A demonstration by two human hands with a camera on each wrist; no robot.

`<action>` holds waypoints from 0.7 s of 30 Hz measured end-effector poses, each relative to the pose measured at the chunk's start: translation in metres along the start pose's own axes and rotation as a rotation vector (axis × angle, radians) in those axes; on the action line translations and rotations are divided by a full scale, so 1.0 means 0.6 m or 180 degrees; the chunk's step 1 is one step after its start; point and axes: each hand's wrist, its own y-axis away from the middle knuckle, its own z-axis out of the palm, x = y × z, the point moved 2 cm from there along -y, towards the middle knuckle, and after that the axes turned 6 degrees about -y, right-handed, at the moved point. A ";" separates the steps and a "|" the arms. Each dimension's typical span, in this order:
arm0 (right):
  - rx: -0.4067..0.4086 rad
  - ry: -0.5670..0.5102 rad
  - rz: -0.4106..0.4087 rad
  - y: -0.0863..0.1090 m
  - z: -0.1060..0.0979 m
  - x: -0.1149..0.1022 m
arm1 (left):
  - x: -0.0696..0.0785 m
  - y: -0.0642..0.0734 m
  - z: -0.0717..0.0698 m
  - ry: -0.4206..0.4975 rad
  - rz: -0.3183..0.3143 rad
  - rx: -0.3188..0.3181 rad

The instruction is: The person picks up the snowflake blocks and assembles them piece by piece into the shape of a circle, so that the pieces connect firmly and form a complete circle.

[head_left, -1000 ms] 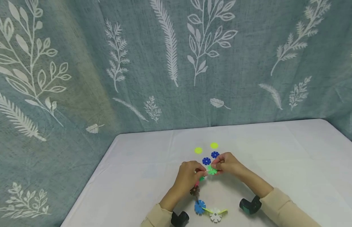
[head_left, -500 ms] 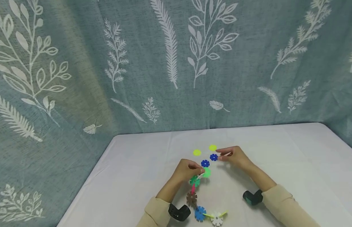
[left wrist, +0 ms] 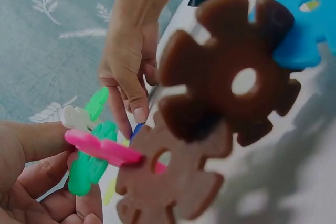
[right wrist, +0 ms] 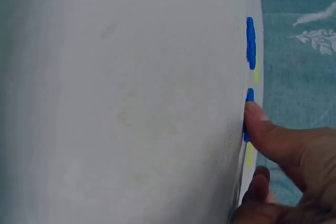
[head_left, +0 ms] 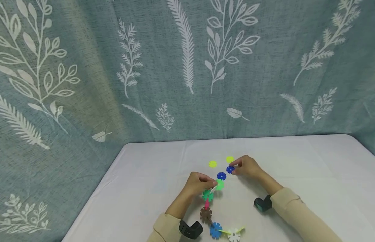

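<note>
- Two loose yellow discs, the left one (head_left: 212, 164) and the right one (head_left: 230, 159), lie flat on the table (head_left: 281, 178) beyond the two blue discs.
- The near blue disc (head_left: 221, 176) lies between the light green disc (head_left: 219, 185) and the far blue disc (head_left: 230, 169), so it stands in the way between the two hands.
- The right hand (head_left: 248, 167) has thumb and forefinger at opposite edges of the far blue disc and pinches it; in the right wrist view, the thumb hides part of this disc.
- The left hand (head_left: 199, 183) pinches the upper end of the chain (head_left: 205, 211), near the light green disc and the white disc (left wrist: 75, 117); which one is between the fingertips, I cannot tell.
- From there the chain goes down through the green disc (head_left: 208, 195), the pink disc (left wrist: 102, 147), two brown discs and the light blue disc (head_left: 216, 230), then bends right to yellow and white pieces.
- In the left wrist view, the dark brown disc (left wrist: 215, 72) blocks much of the table.
- A dark device (head_left: 191, 230) is on the left wrist, another (head_left: 262, 204) on the right.
- Behind the table hangs a leaf-patterned curtain (head_left: 163, 60).
</note>
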 end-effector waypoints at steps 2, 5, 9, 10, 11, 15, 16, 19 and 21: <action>0.0050 0.0058 -0.0054 0.001 0.001 -0.001 | -0.002 0.000 0.000 0.0008 -0.0001 0.0017; 0.0135 0.0026 -0.0148 0.006 -0.001 -0.002 | -0.003 0.002 0.000 0.0051 0.0012 0.0010; 0.0191 -0.0126 -0.0347 0.023 -0.007 -0.006 | -0.004 0.001 0.001 0.0090 0.0032 -0.0010; 0.0187 -0.0171 -0.0402 0.029 -0.007 -0.009 | -0.004 0.001 0.001 0.0088 0.0029 -0.0010; 0.0175 -0.0219 -0.0464 0.036 -0.007 -0.013 | -0.004 0.000 0.002 0.0089 0.0015 -0.0009; 0.0031 -0.0368 -0.0680 0.064 0.001 -0.030 | -0.002 -0.003 0.003 0.0087 -0.0030 -0.0011; -0.0002 -0.0405 -0.0725 0.069 0.004 -0.034 | -0.001 -0.003 0.004 0.0094 -0.0032 -0.0015; -0.0047 -0.0477 -0.0797 0.082 0.013 -0.040 | 0.000 -0.003 0.005 0.0098 -0.0033 -0.0019; -0.0007 -0.0514 -0.0801 0.088 0.018 -0.041 | 0.000 -0.003 0.006 0.0107 -0.0036 -0.0017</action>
